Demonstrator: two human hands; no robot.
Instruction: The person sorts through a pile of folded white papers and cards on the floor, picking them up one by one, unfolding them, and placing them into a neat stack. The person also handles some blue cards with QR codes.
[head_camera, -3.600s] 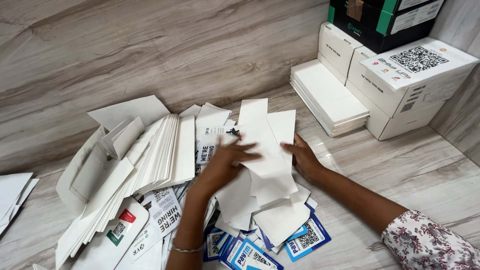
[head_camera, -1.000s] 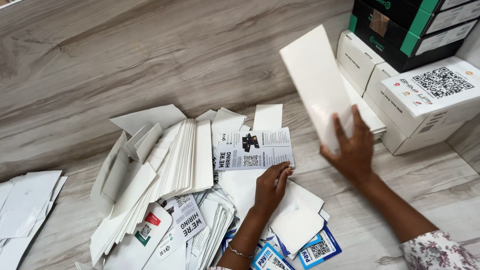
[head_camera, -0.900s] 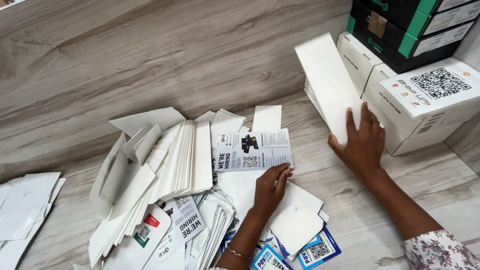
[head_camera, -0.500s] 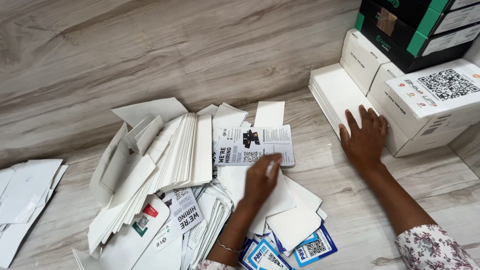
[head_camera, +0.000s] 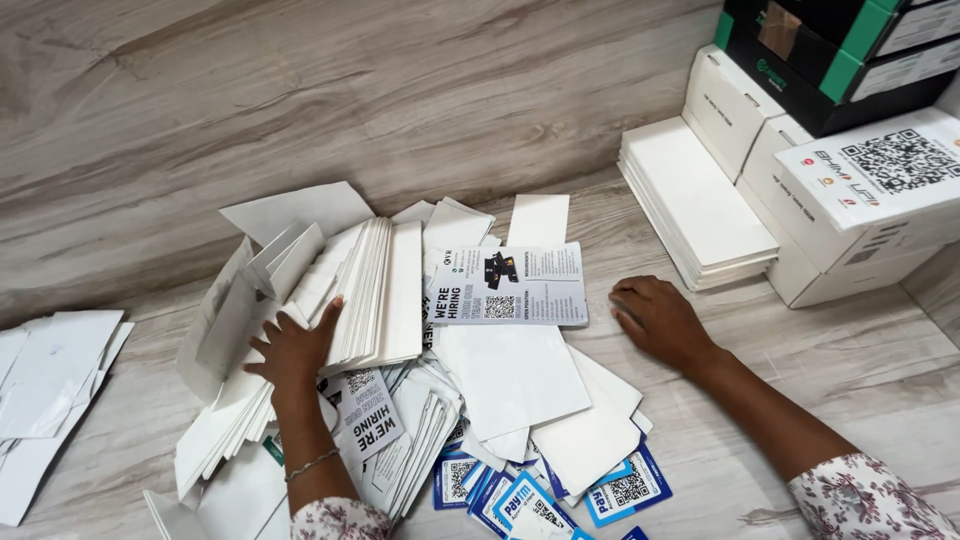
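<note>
A loose heap of white envelopes (head_camera: 370, 280) and printed leaflets covers the wood-grain surface (head_camera: 880, 360). My left hand (head_camera: 295, 345) rests on the left side of a leaning stack of envelopes, fingers spread against its edges. My right hand (head_camera: 660, 318) lies on the bare surface, fingers curled and holding nothing, just right of a printed leaflet (head_camera: 510, 285) that tops the heap. A neat stack of white envelopes (head_camera: 695, 205) sits to the right of that hand, against the boxes.
White boxes (head_camera: 870, 190) and dark boxes with green bands (head_camera: 840, 50) stand at the right. Blue-and-white cards (head_camera: 610, 490) lie at the heap's near edge. More white envelopes (head_camera: 50, 380) are spread at the far left. A wood-grain wall (head_camera: 350, 90) rises behind.
My right hand set a bundle of white envelopes down on the stack by the boxes, then drew back to the surface. My left hand moved left from the middle papers to the leaning stack.
</note>
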